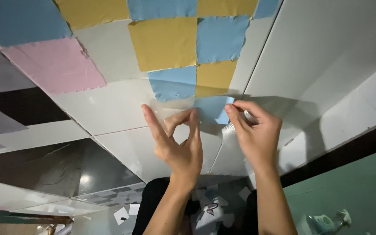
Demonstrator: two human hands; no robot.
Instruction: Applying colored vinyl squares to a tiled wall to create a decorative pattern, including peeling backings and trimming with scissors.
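The blue sheet point(212, 109) lies between both hands; right hand point(255, 135) fingers pinch its edge; left hand point(179, 146) fingers spread open.

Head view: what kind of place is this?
Probably a tiled room indoors, perhaps a bathroom or kitchen under makeover. Glossy white wall tiles are partly covered with coloured squares; both hands, left and right, press a blue square on, over a paper-littered floor.
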